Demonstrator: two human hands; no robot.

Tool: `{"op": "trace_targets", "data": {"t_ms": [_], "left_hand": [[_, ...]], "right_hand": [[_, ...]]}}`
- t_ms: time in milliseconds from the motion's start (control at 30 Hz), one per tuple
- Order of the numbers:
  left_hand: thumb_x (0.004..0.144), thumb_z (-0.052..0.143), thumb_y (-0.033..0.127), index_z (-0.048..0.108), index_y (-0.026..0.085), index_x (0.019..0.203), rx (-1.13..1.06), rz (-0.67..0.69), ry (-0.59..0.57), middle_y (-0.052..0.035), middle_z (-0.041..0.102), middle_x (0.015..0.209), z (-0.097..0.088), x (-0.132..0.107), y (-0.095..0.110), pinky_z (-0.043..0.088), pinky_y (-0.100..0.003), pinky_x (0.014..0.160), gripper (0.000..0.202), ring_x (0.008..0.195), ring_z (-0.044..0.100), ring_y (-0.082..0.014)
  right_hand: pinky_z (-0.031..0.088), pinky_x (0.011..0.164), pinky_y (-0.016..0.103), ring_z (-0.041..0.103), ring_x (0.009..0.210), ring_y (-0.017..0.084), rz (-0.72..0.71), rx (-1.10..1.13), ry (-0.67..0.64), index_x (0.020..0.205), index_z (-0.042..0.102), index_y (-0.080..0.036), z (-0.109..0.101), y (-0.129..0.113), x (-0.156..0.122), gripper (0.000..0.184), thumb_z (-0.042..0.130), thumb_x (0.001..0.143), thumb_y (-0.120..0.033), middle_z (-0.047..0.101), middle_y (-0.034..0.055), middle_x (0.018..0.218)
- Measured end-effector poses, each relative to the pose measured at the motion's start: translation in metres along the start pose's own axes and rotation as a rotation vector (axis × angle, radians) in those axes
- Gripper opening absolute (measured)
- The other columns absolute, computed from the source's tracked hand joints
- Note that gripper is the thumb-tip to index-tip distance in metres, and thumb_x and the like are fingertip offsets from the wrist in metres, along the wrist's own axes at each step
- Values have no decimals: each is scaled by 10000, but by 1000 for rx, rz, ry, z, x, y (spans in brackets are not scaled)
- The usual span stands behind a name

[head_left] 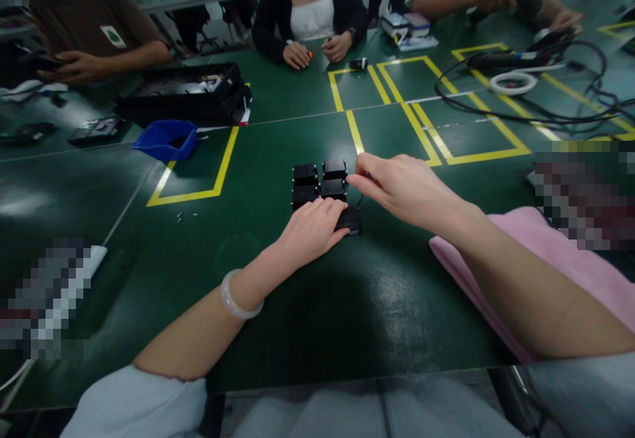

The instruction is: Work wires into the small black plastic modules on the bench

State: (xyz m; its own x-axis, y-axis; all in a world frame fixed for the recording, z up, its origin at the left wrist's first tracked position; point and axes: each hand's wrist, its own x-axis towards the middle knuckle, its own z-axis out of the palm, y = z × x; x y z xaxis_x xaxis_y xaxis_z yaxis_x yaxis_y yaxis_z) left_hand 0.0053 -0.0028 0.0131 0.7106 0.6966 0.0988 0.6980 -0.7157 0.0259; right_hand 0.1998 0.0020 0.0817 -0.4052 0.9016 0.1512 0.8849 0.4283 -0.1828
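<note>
On the green table, several small black blocks (304, 174) with shiny metal pins or screws at their edges stand close together in two rows. My left hand (315, 226) lies over the nearest ones, with fingers and thumb closed on a black block (351, 221) at the right front. Just to the right, my right hand (391, 183) is closed in a pinch around a thin dark rod-like tool (360, 202). The tool's tip points down at the right edge of the held block. Its handle is hidden inside my fingers.
A blue bin (166, 140) and a black tray (188, 90) stand at the back left. Tiny metal screws (180, 217) lie left of the blocks. Pink cloth (526, 239) lies under my right forearm. Black cables (516, 117) spread at the right. Several people sit opposite.
</note>
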Motion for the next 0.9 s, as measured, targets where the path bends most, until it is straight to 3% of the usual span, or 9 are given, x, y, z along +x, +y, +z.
{"op": "trace_targets", "data": {"t_ms": [67, 233, 433, 667, 900], "left_hand": [[919, 554, 363, 482, 136, 1199, 0, 1, 0, -98, 617, 1107, 0, 0, 0, 460, -342, 849, 367, 1007, 589, -232], [919, 555, 362, 478, 131, 1204, 6, -7, -5, -96, 616, 1110, -1, 1, 0, 459, -343, 841, 374, 1003, 591, -234], [916, 560, 365, 485, 141, 1188, 9, -3, 6, -100, 623, 1098, 1, 0, 1, 452, -333, 843, 361, 993, 596, -230], [918, 557, 365, 484, 141, 1187, 14, -5, 4, -97, 621, 1093, 1, 0, 1, 453, -332, 841, 358, 993, 595, -231], [918, 557, 357, 483, 139, 1193, 8, -6, 3, -100, 618, 1100, 0, 0, 1, 454, -333, 842, 358, 998, 594, -231]], "right_hand": [[210, 534, 266, 533, 605, 162, 8, -29, 0, 981, 549, -205, 1, 0, 0, 335, 320, 956, -448, 615, 29, 711], [238, 541, 262, 535, 601, 157, 9, 8, 32, 1134, 483, -198, 1, 1, -1, 278, 315, 948, -317, 649, 29, 780], [233, 548, 271, 556, 632, 171, 29, -41, 29, 1023, 535, -199, 1, 0, 0, 318, 321, 956, -425, 647, 44, 758], [251, 552, 262, 539, 615, 152, 11, 9, 26, 1136, 476, -191, 0, 2, -2, 280, 316, 940, -312, 641, 32, 777], [227, 549, 271, 547, 616, 170, 17, -46, 39, 1031, 533, -207, 2, 2, 0, 309, 303, 957, -400, 635, 33, 729]]}}
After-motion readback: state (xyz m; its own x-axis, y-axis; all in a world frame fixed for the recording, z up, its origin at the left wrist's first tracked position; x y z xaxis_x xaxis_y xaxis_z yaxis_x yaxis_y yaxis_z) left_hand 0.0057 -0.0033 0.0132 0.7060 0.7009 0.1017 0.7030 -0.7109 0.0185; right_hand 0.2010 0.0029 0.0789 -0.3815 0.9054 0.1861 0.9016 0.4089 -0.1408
